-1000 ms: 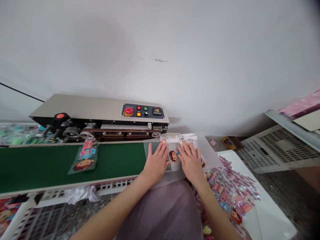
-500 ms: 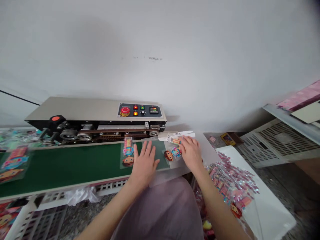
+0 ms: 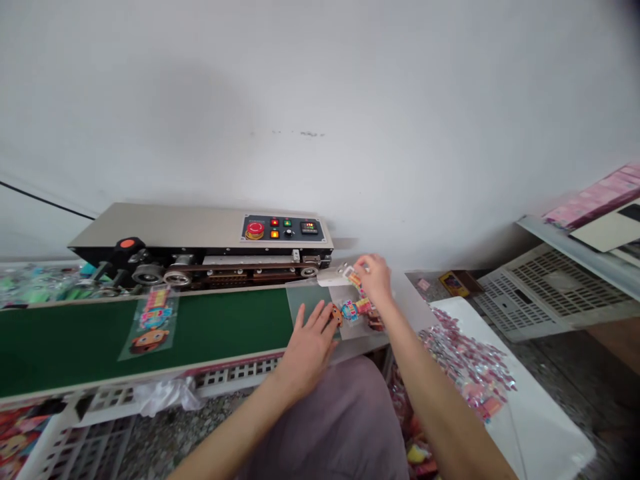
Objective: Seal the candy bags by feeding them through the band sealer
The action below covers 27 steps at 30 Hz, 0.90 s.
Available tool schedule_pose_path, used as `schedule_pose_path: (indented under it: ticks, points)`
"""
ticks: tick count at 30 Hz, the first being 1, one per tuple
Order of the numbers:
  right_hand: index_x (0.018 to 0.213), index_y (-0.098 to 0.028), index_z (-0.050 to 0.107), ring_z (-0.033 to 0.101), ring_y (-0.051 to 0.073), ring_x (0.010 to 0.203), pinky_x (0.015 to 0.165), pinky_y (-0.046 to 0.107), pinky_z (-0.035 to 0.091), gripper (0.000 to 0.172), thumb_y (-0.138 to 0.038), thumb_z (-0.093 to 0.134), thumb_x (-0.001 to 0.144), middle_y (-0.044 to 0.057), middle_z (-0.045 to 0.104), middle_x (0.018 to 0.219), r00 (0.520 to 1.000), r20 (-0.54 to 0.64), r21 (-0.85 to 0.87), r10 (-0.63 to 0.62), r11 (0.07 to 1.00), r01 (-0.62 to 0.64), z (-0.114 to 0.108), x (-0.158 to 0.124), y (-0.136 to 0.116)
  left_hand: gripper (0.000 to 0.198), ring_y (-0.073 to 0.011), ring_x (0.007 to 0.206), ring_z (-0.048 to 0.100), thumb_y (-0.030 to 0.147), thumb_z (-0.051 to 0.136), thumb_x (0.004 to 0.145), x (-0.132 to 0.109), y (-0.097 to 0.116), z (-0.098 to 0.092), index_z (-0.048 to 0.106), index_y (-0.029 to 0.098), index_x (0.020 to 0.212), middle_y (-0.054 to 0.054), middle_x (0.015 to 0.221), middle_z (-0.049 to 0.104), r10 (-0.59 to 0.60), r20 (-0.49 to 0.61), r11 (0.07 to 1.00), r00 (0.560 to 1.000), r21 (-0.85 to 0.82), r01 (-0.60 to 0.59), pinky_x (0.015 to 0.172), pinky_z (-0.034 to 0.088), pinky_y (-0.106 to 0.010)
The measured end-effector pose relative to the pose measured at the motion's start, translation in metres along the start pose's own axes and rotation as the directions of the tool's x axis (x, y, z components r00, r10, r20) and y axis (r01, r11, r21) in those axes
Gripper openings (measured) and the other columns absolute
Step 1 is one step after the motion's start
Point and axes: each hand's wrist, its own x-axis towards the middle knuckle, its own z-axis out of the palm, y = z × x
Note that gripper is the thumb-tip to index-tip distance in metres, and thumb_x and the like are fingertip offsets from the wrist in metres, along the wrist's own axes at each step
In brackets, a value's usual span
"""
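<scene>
The right hand (image 3: 375, 280) is closed in a pinch, thumb and fingertips together on the label end of a packet (image 3: 354, 276). This packet is over the work surface, just beyond the right end of the green belt (image 3: 225, 323), and its label end lies on the left side of the pinch. Its lower part goes out of sight beneath the hand; whether the face print by the wrist belongs to it cannot be told.

The left hand (image 3: 310, 343) grips nothing: its palm is down, fingers spread, at the belt's end. Its fingertips come to the face end of a second packet (image 3: 349, 310), touching or just beside it. That one lies between the hands, its long axis running roughly along the belt, face end leftward, the other end toward the right hand. The left hand is nearer to it.

By contrast, a third packet (image 3: 151, 320) lies across the belt, slightly slanted, label end toward the machine (image 3: 200, 227), face end toward the person, well apart from both hands.
</scene>
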Motion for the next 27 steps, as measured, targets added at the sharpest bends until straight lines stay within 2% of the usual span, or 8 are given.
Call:
schedule_pose_path:
  ticks: [5,8,10,12,16,19,24,27]
  points:
    - [0.082,-0.022,0.053,0.062,0.017,0.083,0.08,0.032,0.048,0.024,-0.046,0.051,0.086,0.001,0.066,0.087,0.965,-0.257,0.352,0.053,0.935,0.042,-0.061,0.006,-0.008,0.049,-0.0303,0.148,0.033,0.016,0.038,0.099,0.036,0.009,0.002,0.047,0.017,0.147,-0.011,0.158,0.042,0.12,0.056,0.993,0.991,-0.025,-0.119,0.12,0.024,-0.06]
    - [0.084,-0.021,0.056,0.063,0.014,0.075,0.078,0.031,0.051,0.034,-0.049,0.073,0.073,-0.004,0.064,0.078,0.915,-0.329,0.685,0.231,0.726,0.064,-0.087,-0.018,-0.017,0.056,-0.0343,0.148,0.032,0.015,0.044,0.093,0.042,0.015,0.007,0.044,0.015,0.149,-0.013,0.16,0.038,0.142,0.105,0.99,0.984,0.002,-0.143,0.119,0.025,-0.063]
    - [0.083,-0.021,0.06,0.064,0.013,0.074,0.079,0.031,0.053,0.039,-0.042,0.085,0.062,-0.005,0.065,0.076,0.898,-0.282,0.827,0.337,0.56,0.049,-0.094,-0.046,-0.019,0.054,-0.0346,0.148,0.032,0.016,0.043,0.094,0.035,0.019,0.011,0.046,0.014,0.148,-0.014,0.159,0.038,0.104,0.084,0.994,0.991,0.03,-0.107,0.119,0.023,-0.064]
    - [0.081,-0.021,0.062,0.066,0.014,0.075,0.079,0.031,0.054,0.038,-0.039,0.089,0.06,-0.005,0.067,0.076,0.892,-0.204,0.878,0.404,0.478,-0.015,-0.093,-0.079,-0.016,0.049,-0.0337,0.149,0.03,0.021,0.038,0.099,0.023,0.023,0.016,0.049,0.013,0.146,-0.015,0.159,0.039,0.056,0.029,0.997,0.998,0.056,-0.058,0.121,0.02,-0.063]
    - [0.079,-0.022,0.063,0.068,0.015,0.076,0.072,0.028,0.054,0.037,-0.038,0.09,0.061,-0.001,0.072,0.08,0.851,0.031,0.942,0.524,0.27,-0.2,-0.074,-0.144,-0.005,0.048,-0.0313,0.15,0.028,0.026,0.034,0.103,0.014,0.028,0.026,0.046,0.014,0.148,-0.013,0.16,0.037,0.053,-0.01,0.994,0.999,0.092,-0.052,0.122,0.018,-0.06]
    - [0.077,-0.022,0.064,0.066,0.014,0.071,0.066,0.025,0.052,0.036,-0.039,0.091,0.06,-0.002,0.071,0.077,0.818,0.186,0.94,0.544,0.145,-0.31,-0.059,-0.183,0.001,0.049,-0.0354,0.147,0.032,0.031,0.04,0.102,0.017,0.029,0.028,0.044,0.021,0.15,-0.011,0.16,0.037,0.008,-0.007,0.991,1.0,0.133,-0.007,0.117,0.022,-0.066]
    - [0.074,-0.022,0.064,0.061,0.013,0.066,0.063,0.024,0.049,0.036,-0.04,0.091,0.06,-0.004,0.066,0.072,0.8,0.292,0.92,0.524,0.073,-0.384,-0.051,-0.217,0.001,0.042,-0.0333,0.122,0.054,0.03,0.048,0.099,0.008,0.038,0.011,0.057,0.017,0.138,-0.017,0.136,0.06,-0.075,-0.028,0.969,0.997,0.233,0.08,0.107,0.037,-0.055]
    - [0.074,-0.022,0.062,0.056,0.013,0.06,0.059,0.025,0.046,0.039,-0.047,0.089,0.062,-0.004,0.063,0.068,0.818,0.281,0.903,0.502,0.15,-0.403,-0.048,-0.22,-0.003,0.04,-0.03,0.109,0.058,0.017,0.045,0.096,0.006,0.038,-0.002,0.06,0.015,0.133,-0.016,0.117,0.066,-0.053,-0.001,0.966,0.999,0.253,0.052,0.094,0.045,-0.046]
